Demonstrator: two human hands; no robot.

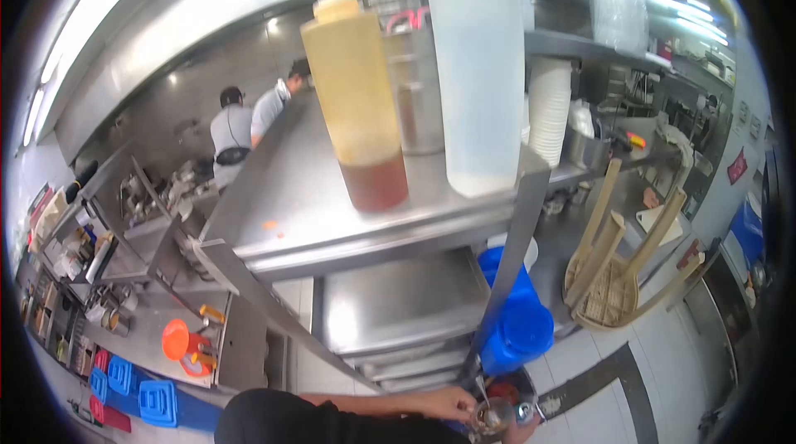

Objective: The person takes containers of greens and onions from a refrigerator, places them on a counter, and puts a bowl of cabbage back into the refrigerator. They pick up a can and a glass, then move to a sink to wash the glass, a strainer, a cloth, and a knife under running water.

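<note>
My left hand (448, 402) reaches in from the bottom edge on a bare forearm below a black sleeve. Its fingers are closed on the thin handle of a metal spoon (482, 394). The spoon dips toward a small metal cup (492, 417). Only a sliver of my right hand (521, 434) shows at the bottom edge, under and beside the cup, and it seems to hold the cup. A dark round container with something red in it (503, 390) sits just behind the cup.
A steel shelf unit (332, 220) fills the middle, carrying an amber squeeze bottle (356, 104) and a white squeeze bottle (481, 79). Blue tubs (518, 328) stand under it. An upturned tan stool (618, 270) lies to the right. Two people (249, 125) work at the far counter.
</note>
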